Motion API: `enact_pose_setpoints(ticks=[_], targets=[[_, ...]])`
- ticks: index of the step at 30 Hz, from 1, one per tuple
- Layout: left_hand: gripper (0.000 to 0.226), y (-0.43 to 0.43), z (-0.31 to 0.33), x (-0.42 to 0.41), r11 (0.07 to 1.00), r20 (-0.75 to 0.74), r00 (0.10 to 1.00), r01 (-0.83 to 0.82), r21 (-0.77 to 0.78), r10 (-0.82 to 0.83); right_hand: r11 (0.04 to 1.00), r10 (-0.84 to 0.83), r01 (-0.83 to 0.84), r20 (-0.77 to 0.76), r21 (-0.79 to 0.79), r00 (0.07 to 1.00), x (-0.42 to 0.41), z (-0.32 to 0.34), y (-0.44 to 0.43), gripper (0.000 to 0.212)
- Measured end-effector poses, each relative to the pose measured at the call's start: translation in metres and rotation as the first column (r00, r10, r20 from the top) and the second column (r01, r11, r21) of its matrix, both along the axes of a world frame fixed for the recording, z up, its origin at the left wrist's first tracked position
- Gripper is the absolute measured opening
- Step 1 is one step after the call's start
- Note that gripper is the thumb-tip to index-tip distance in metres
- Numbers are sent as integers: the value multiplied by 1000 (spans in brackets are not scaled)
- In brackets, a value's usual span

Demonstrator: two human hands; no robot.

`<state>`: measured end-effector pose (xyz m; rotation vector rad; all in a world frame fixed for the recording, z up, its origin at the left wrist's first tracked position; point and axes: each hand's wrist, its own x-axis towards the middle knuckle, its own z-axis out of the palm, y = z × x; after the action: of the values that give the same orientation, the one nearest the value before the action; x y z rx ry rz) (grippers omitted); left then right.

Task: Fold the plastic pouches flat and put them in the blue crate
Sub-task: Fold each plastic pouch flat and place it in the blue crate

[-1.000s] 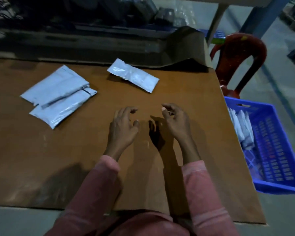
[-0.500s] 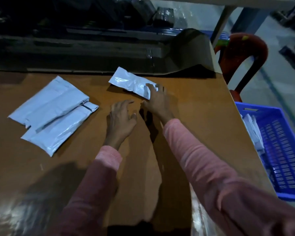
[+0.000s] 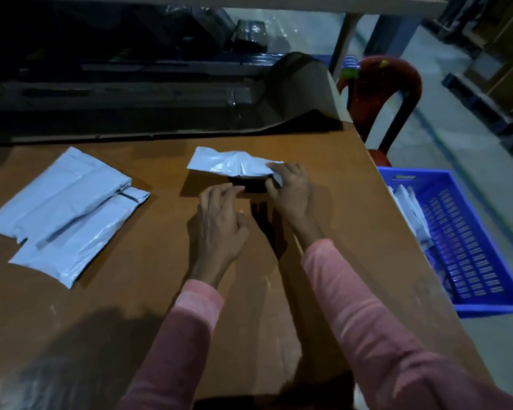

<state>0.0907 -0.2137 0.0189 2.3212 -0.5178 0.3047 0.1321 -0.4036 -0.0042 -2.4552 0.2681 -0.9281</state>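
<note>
A small grey plastic pouch (image 3: 225,164) is lifted a little off the brown table (image 3: 131,291), casting a shadow under it. My right hand (image 3: 290,190) pinches its right end. My left hand (image 3: 219,220) hovers just below the pouch with fingers loosely curled, holding nothing. A pair of larger grey pouches (image 3: 62,205) lie overlapped at the table's left. The blue crate (image 3: 471,238) stands on the floor to the right of the table, with several folded pouches (image 3: 412,208) stacked at its left side.
A red plastic chair (image 3: 379,93) stands behind the table's far right corner. A curled brown sheet (image 3: 299,87) rises at the table's back edge, with dark shelving behind it. The table's right edge runs close to the crate.
My right hand has closed on the small pouch's end and raised it off the table, turning it more level. My left hand has moved up toward it.
</note>
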Motion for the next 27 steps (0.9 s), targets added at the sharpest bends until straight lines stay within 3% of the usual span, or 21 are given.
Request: enact_pose_setpoints(ticks=[4, 10, 15, 17, 19, 22, 27], targets=[[49, -22, 6, -39, 998, 189, 981, 42, 50, -50, 987, -133, 136, 39, -91, 990, -73, -2, -26, 28], [58, -31, -13, -69, 959, 297, 946, 44, 281, -131, 993, -105, 105, 3, -49, 994, -146, -16, -41, 29], [27, -22, -37, -77, 972, 400, 906, 47, 231, -139, 993, -91, 88, 37, 80, 995, -176, -31, -31, 33], [18, -21, -43, -78, 974, 403, 904, 60, 218, -146, 994, -90, 92, -34, 60, 995, -186, -28, -32, 35], [13, -19, -48, -81, 975, 368, 917, 78, 209, -152, 997, -65, 71, -200, 23, 978, -198, -22, -37, 38], [13, -17, -52, -88, 978, 315, 936, 101, 181, -155, 1000, 1, 2, -388, 6, 921, -210, -17, -39, 63], [27, -25, -38, -85, 988, 270, 956, 80, 136, -114, 997, -25, 45, -299, 61, 954, -212, -4, -35, 50]])
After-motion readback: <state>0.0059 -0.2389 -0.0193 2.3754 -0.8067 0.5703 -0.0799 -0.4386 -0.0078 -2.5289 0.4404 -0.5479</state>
